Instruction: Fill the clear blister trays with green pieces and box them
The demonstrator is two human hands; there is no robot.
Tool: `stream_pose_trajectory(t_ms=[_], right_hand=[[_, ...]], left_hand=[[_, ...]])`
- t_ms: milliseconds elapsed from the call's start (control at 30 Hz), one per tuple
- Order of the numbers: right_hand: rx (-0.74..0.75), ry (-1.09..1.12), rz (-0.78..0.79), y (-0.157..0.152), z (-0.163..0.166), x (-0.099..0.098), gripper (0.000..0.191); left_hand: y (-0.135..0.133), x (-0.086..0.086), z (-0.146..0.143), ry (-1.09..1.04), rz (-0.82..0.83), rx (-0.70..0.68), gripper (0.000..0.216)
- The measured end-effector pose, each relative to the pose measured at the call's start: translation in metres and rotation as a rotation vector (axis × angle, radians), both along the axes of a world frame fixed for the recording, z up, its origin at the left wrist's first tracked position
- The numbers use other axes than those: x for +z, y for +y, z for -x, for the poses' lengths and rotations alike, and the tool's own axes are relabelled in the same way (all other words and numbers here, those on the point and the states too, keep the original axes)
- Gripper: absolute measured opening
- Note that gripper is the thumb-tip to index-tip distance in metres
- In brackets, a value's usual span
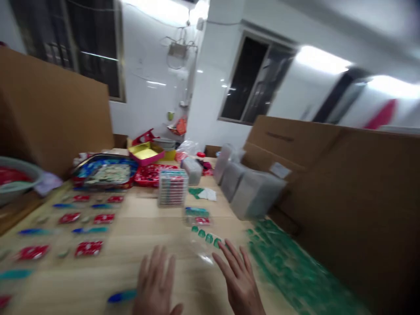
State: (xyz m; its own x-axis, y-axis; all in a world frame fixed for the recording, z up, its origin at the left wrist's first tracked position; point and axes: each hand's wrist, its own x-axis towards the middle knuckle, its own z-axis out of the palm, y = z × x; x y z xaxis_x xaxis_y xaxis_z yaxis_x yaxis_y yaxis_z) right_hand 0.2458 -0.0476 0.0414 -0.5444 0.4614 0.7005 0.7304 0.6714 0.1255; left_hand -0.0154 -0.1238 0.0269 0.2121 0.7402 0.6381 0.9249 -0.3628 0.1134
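Observation:
My left hand point(155, 282) is stretched out flat over the wooden tabletop, fingers apart and holding nothing. Beside its left edge lies a small blue and turquoise item point(122, 296), blurred. My right hand point(238, 278) is also spread, with its fingertips close to a strip of green pieces point(209, 238) on clear plastic. Whether the fingers touch that strip I cannot tell. Just beyond it sits a clear case point(198, 216) with a blue item and a red packet in it. To the right spreads a sheet of many green pieces point(288, 262).
Rows of red packets point(88, 248) and blue items cover the table's left side. Stacked clear cases point(173, 188) stand mid-table, with a tray of pale pieces point(110, 174) behind left. Clear containers point(256, 192) and tall cardboard point(354, 197) border the right; more cardboard point(62, 105) borders the left.

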Motion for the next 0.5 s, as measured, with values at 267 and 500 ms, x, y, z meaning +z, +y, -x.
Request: stream_pose_trajectory(t_ms=[267,500], right_hand=[[0.395,0.338,0.286,-0.026,0.115,-0.009,0.050],[0.349,0.914,1.260,-0.032,0.164,-0.008,0.061]], left_hand=[[0.006,0.036,0.013,-0.008,-0.061,0.032,0.051],[-0.026,0.065,0.046,-1.424,0.083,0.131,0.036]])
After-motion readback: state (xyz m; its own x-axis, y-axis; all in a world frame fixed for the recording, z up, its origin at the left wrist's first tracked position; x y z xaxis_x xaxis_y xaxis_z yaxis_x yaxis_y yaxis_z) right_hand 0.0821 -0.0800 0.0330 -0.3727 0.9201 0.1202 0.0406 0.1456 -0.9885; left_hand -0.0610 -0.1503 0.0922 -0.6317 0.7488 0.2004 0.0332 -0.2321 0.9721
